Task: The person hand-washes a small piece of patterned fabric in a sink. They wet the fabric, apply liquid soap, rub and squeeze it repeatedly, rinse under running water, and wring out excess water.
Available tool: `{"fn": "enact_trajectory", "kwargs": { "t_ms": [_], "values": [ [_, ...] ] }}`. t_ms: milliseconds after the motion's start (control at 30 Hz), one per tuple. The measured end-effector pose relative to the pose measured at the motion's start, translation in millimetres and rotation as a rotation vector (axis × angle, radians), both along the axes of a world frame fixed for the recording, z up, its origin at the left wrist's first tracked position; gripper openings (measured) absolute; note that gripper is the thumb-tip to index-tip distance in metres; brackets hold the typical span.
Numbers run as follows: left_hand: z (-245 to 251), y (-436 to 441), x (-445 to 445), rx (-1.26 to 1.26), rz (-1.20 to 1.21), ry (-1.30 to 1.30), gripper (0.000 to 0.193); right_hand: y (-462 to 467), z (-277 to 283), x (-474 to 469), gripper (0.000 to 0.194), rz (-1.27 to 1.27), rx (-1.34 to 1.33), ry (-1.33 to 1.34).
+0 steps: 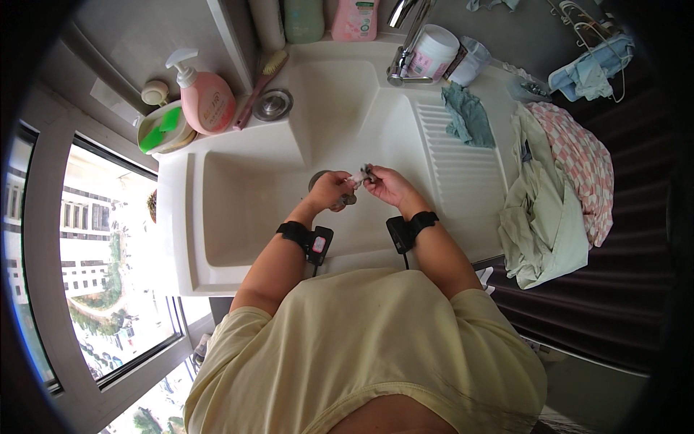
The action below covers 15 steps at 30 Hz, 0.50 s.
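Observation:
Over the basin of a white laundry sink [244,217], my left hand [329,191] and my right hand [387,186] are close together. Between their fingertips they hold a small crumpled pale pink and dark cloth [360,176]. Another greyish bit shows beneath my left hand; what it is cannot be told. The round drain [319,179] is partly hidden behind my left hand. Black devices are strapped to both wrists.
A ribbed washboard [461,173] with a teal cloth [469,116] lies right of my hands. Farther right hang a pale green garment [542,217] and a pink checked cloth [580,163]. Behind stand the faucet [404,59], a pump bottle [209,103], a brush [263,81] and a metal strainer [272,104].

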State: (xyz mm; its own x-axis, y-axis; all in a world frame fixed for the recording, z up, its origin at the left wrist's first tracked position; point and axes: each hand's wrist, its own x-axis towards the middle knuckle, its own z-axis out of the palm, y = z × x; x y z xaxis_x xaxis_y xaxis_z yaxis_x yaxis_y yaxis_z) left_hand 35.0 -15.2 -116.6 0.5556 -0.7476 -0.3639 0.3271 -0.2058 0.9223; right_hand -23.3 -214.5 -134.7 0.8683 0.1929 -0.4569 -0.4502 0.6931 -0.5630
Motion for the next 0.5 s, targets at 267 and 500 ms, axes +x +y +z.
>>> {"fn": "enact_trajectory", "kwargs": {
  "t_ms": [267,500],
  "values": [
    [2,0,-1,0.014,0.025,0.1,0.02,15,17,-7,0.027,0.014,-0.345,-0.021],
    [9,0,-3,0.124,-0.048,-0.04,0.025,12,0,-5,0.014,0.137,-0.365,-0.008]
  ]
}}
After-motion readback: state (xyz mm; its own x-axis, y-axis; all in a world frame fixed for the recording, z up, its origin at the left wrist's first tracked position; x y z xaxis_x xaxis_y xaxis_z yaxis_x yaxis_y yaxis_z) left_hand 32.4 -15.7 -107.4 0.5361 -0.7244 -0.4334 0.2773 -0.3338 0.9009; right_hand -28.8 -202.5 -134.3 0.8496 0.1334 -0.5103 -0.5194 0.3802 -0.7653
